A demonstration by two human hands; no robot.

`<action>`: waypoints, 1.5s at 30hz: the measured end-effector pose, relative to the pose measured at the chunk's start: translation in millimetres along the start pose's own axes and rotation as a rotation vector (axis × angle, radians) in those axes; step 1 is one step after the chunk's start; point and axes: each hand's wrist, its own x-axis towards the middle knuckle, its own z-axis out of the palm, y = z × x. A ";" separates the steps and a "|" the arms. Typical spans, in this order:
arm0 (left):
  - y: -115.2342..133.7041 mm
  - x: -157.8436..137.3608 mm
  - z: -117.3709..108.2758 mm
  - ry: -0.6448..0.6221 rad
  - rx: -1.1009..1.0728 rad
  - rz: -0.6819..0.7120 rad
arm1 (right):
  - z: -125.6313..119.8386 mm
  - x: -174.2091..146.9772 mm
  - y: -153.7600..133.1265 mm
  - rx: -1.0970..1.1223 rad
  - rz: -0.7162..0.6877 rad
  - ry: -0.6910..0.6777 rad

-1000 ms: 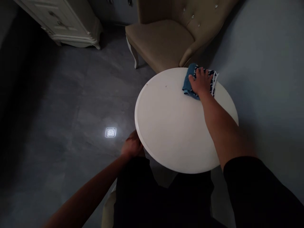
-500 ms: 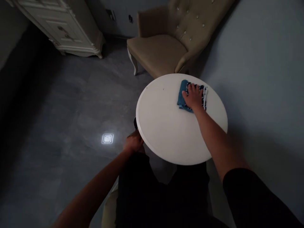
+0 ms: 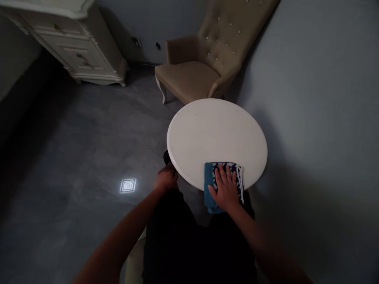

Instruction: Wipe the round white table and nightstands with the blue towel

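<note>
Head view — folded teal towel (image 3: 209, 179) with dark-and-white patterned side lies across near edge of rounded white table (image 3: 217, 134), part of it past rim. Right hand (image 3: 226, 191) flat on towel, fingers spread, not curled around it. Left hand (image 3: 167, 178) well apart from right, just beside table's left rim, by dark trousers (image 3: 201, 256) — fingers partly hidden, cannot tell whether clamped on anything. Button-tufted beige armchair (image 3: 189, 79) just beyond table; white cabinet (image 3: 89, 51) farther off, beyond table to left; glowing square (image 3: 128, 185) on floor (image 3: 97, 134) left of table.
</note>
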 end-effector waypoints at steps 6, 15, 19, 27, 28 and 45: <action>-3.7 5.9 -2.7 0.010 -0.043 0.015 | -10.7 85.3 11.2 -0.070 -0.034 -0.043; -20.9 21.5 -5.6 -0.060 -0.051 0.053 | -12.5 341.8 43.5 -0.099 0.043 0.046; -28.2 26.9 -8.1 -0.092 -0.083 0.018 | -10.6 441.2 64.3 -0.089 0.092 0.069; -31.3 30.4 -12.6 -0.097 -0.092 0.007 | -8.6 508.6 81.6 -0.131 0.167 0.052; -30.8 30.4 -12.7 -0.092 -0.082 0.003 | -8.4 502.7 80.5 -0.129 0.161 0.053; -17.7 10.5 13.4 0.043 -0.071 -0.047 | 0.0 115.4 -23.3 -0.106 -0.030 0.010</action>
